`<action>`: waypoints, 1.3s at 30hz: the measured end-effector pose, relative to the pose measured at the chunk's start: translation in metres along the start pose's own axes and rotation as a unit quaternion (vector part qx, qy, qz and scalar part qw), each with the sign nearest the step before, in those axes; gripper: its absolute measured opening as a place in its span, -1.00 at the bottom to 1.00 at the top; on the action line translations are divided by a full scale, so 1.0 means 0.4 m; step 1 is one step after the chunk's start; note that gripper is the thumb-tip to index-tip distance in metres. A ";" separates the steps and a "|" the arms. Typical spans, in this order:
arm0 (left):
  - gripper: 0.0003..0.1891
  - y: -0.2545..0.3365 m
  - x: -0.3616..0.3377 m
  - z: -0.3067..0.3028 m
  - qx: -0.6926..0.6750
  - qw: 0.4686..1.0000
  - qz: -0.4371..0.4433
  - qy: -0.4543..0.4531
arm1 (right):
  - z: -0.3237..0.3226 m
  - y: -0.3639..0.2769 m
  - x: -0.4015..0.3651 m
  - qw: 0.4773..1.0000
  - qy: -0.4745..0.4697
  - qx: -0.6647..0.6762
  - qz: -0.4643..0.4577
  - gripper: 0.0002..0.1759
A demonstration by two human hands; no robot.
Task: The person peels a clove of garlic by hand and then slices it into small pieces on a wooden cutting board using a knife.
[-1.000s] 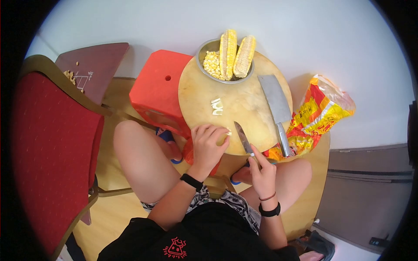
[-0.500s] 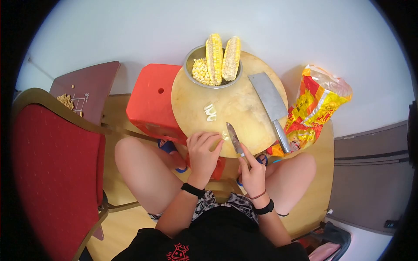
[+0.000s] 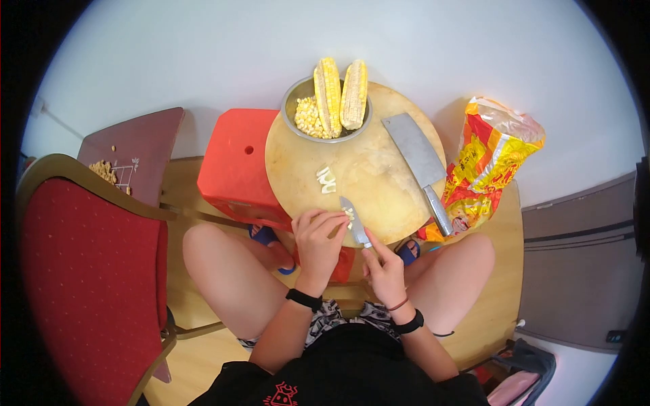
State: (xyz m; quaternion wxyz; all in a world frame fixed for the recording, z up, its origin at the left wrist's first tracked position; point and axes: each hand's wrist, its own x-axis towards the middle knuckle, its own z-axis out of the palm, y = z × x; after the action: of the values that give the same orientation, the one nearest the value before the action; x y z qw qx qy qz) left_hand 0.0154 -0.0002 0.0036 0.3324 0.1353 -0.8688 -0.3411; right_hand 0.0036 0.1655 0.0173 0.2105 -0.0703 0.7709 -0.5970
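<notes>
My right hand (image 3: 384, 271) is closed round the handle of a small knife (image 3: 354, 220), whose blade lies over the near part of the round wooden board (image 3: 379, 196). Small pale pieces (image 3: 349, 215) are at the blade. My left hand (image 3: 318, 240) is just left of them, fingers bent over the board edge and thumb apart; it holds nothing that I can see. Further up the board lie several pale green-white slices (image 3: 326, 180). A metal bowl (image 3: 325, 139) at the back holds loose corn kernels (image 3: 309, 118) and two cobs (image 3: 353, 95). A cleaver (image 3: 416, 152) rests on the right side.
A red stool (image 3: 238, 159) stands left of and partly under the board. A red and yellow bag (image 3: 484, 166) is to the right. Further left are a red chair (image 3: 88, 271) and a dark red surface (image 3: 152, 142) with small brown pieces. A wall rises behind.
The knife has moved left, so its blade is now at the small pale pieces. My right hand has shifted slightly with it. The whole view has shifted a little.
</notes>
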 end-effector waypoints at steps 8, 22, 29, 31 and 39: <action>-0.87 0.007 0.000 -0.001 0.004 1.000 -0.001 0.006 | 0.022 -0.023 -0.011 0.978 -0.040 0.165 0.120 -0.39; -0.80 -0.006 0.007 -0.009 -0.024 0.997 -0.052 0.051 | -0.025 -0.068 -0.021 0.949 -0.026 0.266 0.168 -0.39; -0.75 -0.015 0.002 0.001 -0.021 0.997 -0.045 0.060 | -0.136 -0.073 -0.147 0.950 0.047 0.287 0.112 -0.37; -0.76 -0.016 0.002 0.001 0.006 0.997 -0.040 0.066 | -0.177 -0.086 -0.197 0.951 0.079 0.275 0.115 -0.37; -0.73 -0.045 -0.014 0.010 0.011 0.997 -0.033 0.067 | -0.370 -0.016 -0.437 0.905 0.306 0.287 0.066 -0.36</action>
State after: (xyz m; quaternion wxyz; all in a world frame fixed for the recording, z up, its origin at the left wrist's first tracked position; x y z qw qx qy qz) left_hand 0.0170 -0.0087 -0.0136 0.3771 0.1904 -0.8431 -0.3328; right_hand 0.0997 0.3586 0.0947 0.0144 0.2302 0.5954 -0.7696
